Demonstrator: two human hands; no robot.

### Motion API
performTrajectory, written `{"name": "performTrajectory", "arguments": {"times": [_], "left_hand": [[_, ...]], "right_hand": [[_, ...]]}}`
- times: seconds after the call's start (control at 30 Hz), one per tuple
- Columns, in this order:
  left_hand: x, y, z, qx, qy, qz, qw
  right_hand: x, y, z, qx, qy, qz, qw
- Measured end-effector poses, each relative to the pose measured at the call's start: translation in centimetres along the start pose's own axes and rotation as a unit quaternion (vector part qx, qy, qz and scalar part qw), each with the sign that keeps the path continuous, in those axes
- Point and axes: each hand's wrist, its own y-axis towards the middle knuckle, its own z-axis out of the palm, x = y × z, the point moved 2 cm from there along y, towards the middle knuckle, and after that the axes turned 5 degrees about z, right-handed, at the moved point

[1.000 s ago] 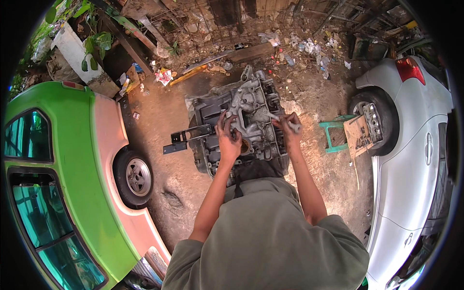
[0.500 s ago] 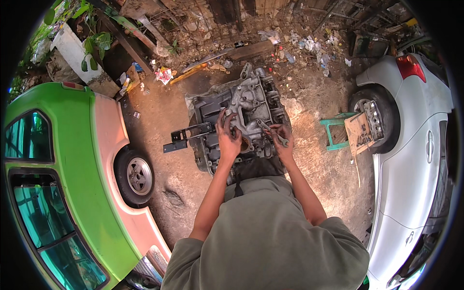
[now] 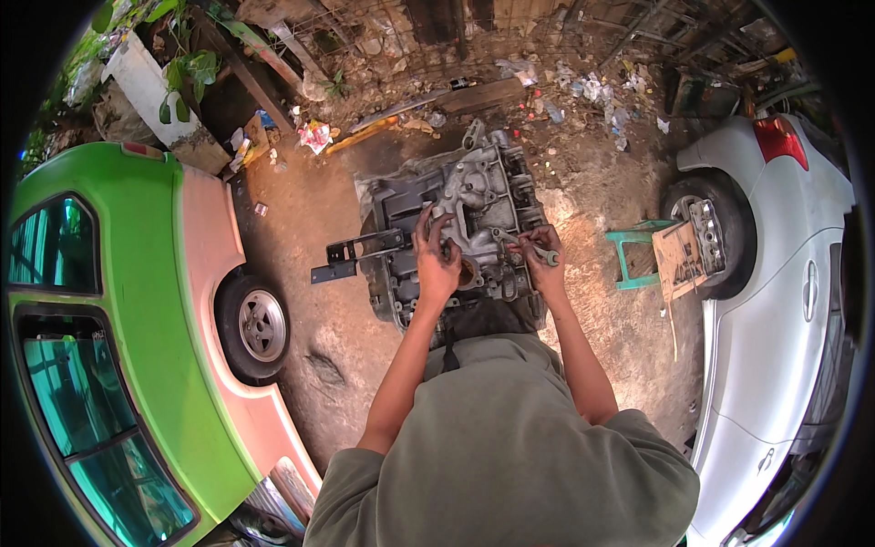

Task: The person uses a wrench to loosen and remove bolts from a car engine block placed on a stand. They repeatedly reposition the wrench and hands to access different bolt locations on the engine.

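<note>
A grey, grimy engine block [image 3: 492, 205] sits on the ground in front of me. My left hand [image 3: 438, 264] rests on its near middle part, fingers bent and apart, with nothing visible in them. In my right hand [image 3: 548, 264] is a metal wrench [image 3: 548, 256], held near its right end. The wrench's other end lies against the engine, right of the centre; whether it sits on a bolt is too small to tell. Left of my left hand, a black metal bracket [image 3: 342, 260] sticks out from the engine's side.
A green and pink car [image 3: 196, 264] stands at the left, a silver car [image 3: 761, 301] at the right. Beside the silver car's wheel, a green stool [image 3: 624, 260] bears cardboard [image 3: 673, 255] and a metal part [image 3: 705, 235]. Planks [image 3: 483, 96] and litter lie along the far wall.
My right hand has shifted slightly right and outward, and the wrench has swung to a flatter angle. My left hand keeps its place on the engine. The whole view has shifted a little.
</note>
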Motion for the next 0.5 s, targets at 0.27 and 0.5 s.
{"name": "performTrajectory", "arguments": {"times": [0.27,0.5], "left_hand": [[0.0,0.1,0.0,-0.003,0.022,0.012,1.0],[0.1,0.2,0.1,-0.003,0.027,0.013,1.0]], "right_hand": [[-0.3,-0.4,0.7,-0.04,0.04,0.01,0.998],[-0.5,-1.3,1.3,-0.056,0.048,0.004,0.997]]}}
